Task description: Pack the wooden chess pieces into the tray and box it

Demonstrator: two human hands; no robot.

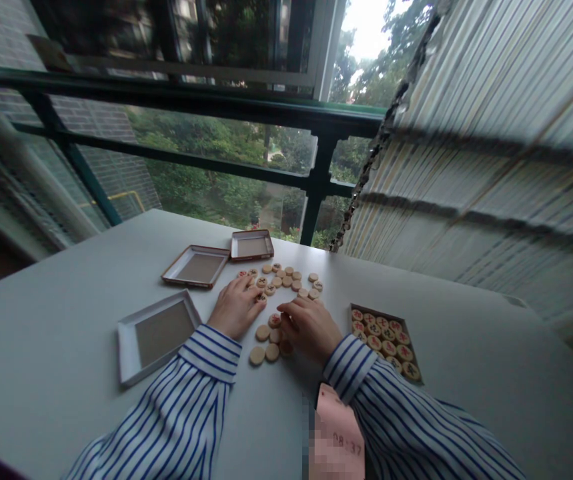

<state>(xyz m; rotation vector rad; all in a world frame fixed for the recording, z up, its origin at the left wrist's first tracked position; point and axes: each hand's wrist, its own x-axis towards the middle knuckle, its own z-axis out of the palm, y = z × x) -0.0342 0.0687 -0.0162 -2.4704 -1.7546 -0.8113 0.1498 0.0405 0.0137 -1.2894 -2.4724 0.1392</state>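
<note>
Round wooden xiangqi pieces (287, 282) lie in a loose cluster on the white table, some showing characters and others blank-side up. My left hand (236, 308) rests palm down at the cluster's left edge. Its fingers are spread over a few pieces, and one dark-marked piece (261, 298) shows between thumb and forefinger. My right hand (312, 328) is curled, with thumb and forefinger at the edge of a red-marked piece (275, 321); its other fingertips are hidden. Several blank pieces (263, 333) lie just below, partly under the right hand.
A box tray (411, 333) packed with face-up pieces stands at right. Bare shallow trays and lids (129, 357), (169, 273), (251, 257) lie at left and back. A pink phone screen (339, 427) sits by my right forearm. A window railing (316, 180) borders the table.
</note>
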